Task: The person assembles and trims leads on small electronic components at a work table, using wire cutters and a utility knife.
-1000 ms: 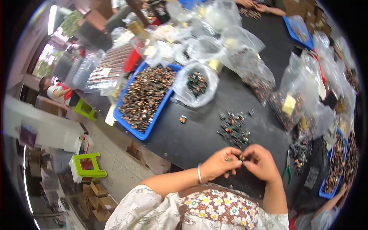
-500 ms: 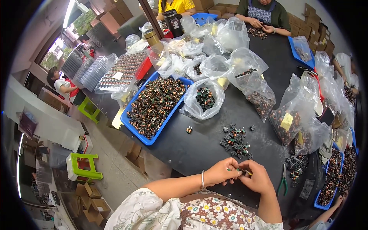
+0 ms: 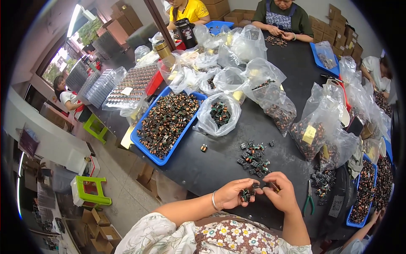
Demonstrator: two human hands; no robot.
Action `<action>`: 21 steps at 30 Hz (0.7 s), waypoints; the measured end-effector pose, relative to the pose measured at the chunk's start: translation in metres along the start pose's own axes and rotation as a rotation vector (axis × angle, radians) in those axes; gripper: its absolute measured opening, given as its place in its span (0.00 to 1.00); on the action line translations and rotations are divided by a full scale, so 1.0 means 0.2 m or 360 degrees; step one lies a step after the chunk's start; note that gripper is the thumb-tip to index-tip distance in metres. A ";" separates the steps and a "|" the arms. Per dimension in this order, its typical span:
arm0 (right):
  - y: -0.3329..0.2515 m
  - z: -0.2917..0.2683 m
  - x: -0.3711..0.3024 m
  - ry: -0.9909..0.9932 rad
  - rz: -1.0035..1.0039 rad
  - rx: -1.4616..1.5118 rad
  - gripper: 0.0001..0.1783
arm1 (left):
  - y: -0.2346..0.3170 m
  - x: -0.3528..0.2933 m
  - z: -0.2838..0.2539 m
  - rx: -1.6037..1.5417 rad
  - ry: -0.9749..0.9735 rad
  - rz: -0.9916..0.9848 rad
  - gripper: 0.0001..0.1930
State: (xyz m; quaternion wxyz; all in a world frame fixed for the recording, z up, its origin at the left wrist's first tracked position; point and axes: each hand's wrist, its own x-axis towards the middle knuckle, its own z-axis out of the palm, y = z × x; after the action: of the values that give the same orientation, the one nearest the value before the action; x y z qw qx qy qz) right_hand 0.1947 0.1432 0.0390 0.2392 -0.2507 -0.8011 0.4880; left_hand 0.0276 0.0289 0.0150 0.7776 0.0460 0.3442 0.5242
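Note:
My left hand (image 3: 234, 195) is turned up, its fingers curled around several small black electronic components with green and copper-coloured parts (image 3: 246, 194). Close beside it, my right hand (image 3: 282, 195) is bent into a pinch, with something small and thin between thumb and fingers, too unclear to name. Just beyond both hands lies a loose pile of similar black and green components (image 3: 255, 161). One component with a copper-coloured coil (image 3: 204, 147) sits alone to the left of that pile.
A blue tray (image 3: 146, 153) heaped with components stands left, beside an open plastic bag (image 3: 214, 130). Green-handled pliers (image 3: 309, 206) and another dark pile (image 3: 325, 183) lie right. Filled bags (image 3: 311, 135) stand farther right. A co-worker's hands (image 3: 282, 34) work across the table.
My left hand has turned and opened somewhat, showing the components in it. My right hand has drawn slightly apart from it. The whole view has shifted a little.

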 end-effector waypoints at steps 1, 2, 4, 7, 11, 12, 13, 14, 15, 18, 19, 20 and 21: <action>0.02 0.01 -0.01 -0.0047 0.0031 0.0201 0.13 | -0.01 0.00 0.00 -0.0008 -0.0056 -0.0024 0.15; 0.02 0.01 -0.02 -0.0096 0.0061 0.0402 0.13 | -0.03 -0.01 -0.01 -0.0018 -0.0112 -0.0047 0.16; 0.00 0.01 -0.03 -0.0146 0.0064 0.0422 0.14 | -0.06 -0.01 0.00 -0.0051 -0.0154 -0.0040 0.16; -0.02 0.02 -0.05 -0.0195 0.0126 0.0508 0.13 | -0.08 0.00 0.03 -0.0048 -0.0168 -0.0081 0.14; 0.01 0.02 -0.06 -0.0200 0.0143 0.0492 0.12 | -0.07 0.01 0.03 -0.0054 -0.0127 -0.0129 0.14; 0.04 0.03 -0.06 -0.0183 0.0090 0.0509 0.11 | -0.07 0.01 0.02 -0.0049 -0.0124 -0.0113 0.14; 0.05 0.03 -0.04 -0.0183 0.0006 0.0470 0.11 | -0.06 0.02 0.01 -0.0044 -0.0116 -0.0072 0.14; 0.06 0.02 -0.03 -0.0177 -0.0048 0.0426 0.10 | -0.06 0.03 0.00 -0.0024 -0.0083 -0.0037 0.13; 0.04 0.01 -0.03 -0.0182 -0.0034 0.0373 0.10 | -0.06 0.02 0.01 -0.0022 -0.0070 0.0012 0.13; 0.03 -0.01 -0.02 -0.0190 0.0010 0.0330 0.10 | -0.05 0.01 0.04 0.0050 -0.0026 0.0147 0.13; 0.04 -0.01 -0.02 -0.0190 0.0049 0.0360 0.10 | -0.06 0.02 0.03 0.0083 -0.0028 0.0181 0.14; 0.05 -0.01 -0.01 -0.0193 0.0069 0.0389 0.10 | -0.04 0.03 0.05 0.0139 0.0020 0.0193 0.14; 0.07 0.00 -0.01 -0.0190 0.0043 0.0392 0.10 | -0.04 0.03 0.05 0.0171 0.0050 0.0200 0.14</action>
State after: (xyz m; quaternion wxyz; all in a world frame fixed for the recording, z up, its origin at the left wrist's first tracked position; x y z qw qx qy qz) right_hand 0.1993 0.1474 0.0270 0.2134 -0.2006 -0.7446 0.5998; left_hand 0.0414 0.0326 0.0163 0.7342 0.1011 0.3804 0.5532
